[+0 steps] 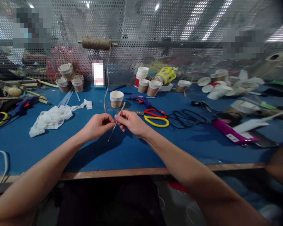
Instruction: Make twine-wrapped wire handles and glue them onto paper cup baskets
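My left hand point(97, 125) and my right hand point(130, 123) meet over the blue table point(122, 150), both pinched on a short piece of jute twine point(118, 117). The twine runs from a loose lower end near the table, through my fingertips, up past my right thumb. Just behind my hands stands a paper cup point(116, 99) wrapped in twine at its lower half. A strand hangs down from the twine spool point(96, 43) on a rod at the mesh wall and ends near my left hand.
Red and yellow scissors point(154, 117), a blue glue gun point(139, 100) and a black cable point(186, 118) lie to the right. White cloth point(52, 117) lies left. Finished cup baskets point(69, 78) and stacked cups point(146, 81) stand at the back. A purple tool point(231, 133) lies far right.
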{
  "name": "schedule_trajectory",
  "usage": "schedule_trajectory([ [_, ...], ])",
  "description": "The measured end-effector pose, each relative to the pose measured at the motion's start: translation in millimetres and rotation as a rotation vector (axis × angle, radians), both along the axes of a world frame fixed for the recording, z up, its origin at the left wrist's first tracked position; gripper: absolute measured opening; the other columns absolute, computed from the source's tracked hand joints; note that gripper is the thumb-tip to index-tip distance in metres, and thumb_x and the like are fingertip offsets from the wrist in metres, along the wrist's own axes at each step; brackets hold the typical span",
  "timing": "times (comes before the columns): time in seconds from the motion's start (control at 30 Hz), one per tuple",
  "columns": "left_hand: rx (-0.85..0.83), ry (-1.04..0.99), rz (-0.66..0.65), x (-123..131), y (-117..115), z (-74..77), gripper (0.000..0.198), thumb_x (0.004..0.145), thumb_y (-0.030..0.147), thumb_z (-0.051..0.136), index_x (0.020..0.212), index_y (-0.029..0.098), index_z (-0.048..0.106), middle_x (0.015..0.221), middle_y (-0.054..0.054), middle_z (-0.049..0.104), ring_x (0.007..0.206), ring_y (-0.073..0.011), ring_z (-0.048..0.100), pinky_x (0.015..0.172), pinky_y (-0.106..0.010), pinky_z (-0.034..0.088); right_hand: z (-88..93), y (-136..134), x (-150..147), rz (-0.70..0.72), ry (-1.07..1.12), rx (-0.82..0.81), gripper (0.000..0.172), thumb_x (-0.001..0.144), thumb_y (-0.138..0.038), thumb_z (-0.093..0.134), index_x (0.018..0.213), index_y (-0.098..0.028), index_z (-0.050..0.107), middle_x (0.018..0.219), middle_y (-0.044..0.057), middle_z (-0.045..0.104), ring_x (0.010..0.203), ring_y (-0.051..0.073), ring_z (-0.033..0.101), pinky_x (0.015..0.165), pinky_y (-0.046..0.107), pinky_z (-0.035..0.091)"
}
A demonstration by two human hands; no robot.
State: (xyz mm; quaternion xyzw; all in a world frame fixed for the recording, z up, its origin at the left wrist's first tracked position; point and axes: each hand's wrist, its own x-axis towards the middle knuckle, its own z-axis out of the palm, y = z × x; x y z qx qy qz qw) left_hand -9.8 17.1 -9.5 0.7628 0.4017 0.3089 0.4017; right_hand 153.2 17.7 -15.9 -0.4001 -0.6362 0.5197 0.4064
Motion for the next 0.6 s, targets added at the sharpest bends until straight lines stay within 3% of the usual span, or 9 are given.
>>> schedule_trajectory([
  [0.3,-0.091,-0.006,0.028,0.3,-1.2,5.9,0.016,0.068,0.028,0.053,0.063,0.013,0.054,0.054,0.004,0.045,0.048,-0.0064,0.033,0.047,-0.021,0.025,1.9,-2.3,-1.7,-0.103,-0.152,0.106,0.022,0.079,-0.031,0.051,0.064,-0.017,0.043,0.047,-0.006,0.045,0.04,0.005,0.043,0.038,0.017,0.037],
  [0.6,-0.135,-0.066,0.061,2.0,-2.5,2.5,0.01,0.063,0.024,0.056,0.063,0.013,0.055,0.056,0.003,0.049,0.05,-0.0066,0.037,0.048,-0.021,0.028,0.9,-3.6,-1.9,-0.147,-0.228,0.165,0.024,0.08,-0.033,0.05,0.063,-0.018,0.041,0.046,-0.006,0.044,0.038,0.006,0.043,0.036,0.018,0.036],
])
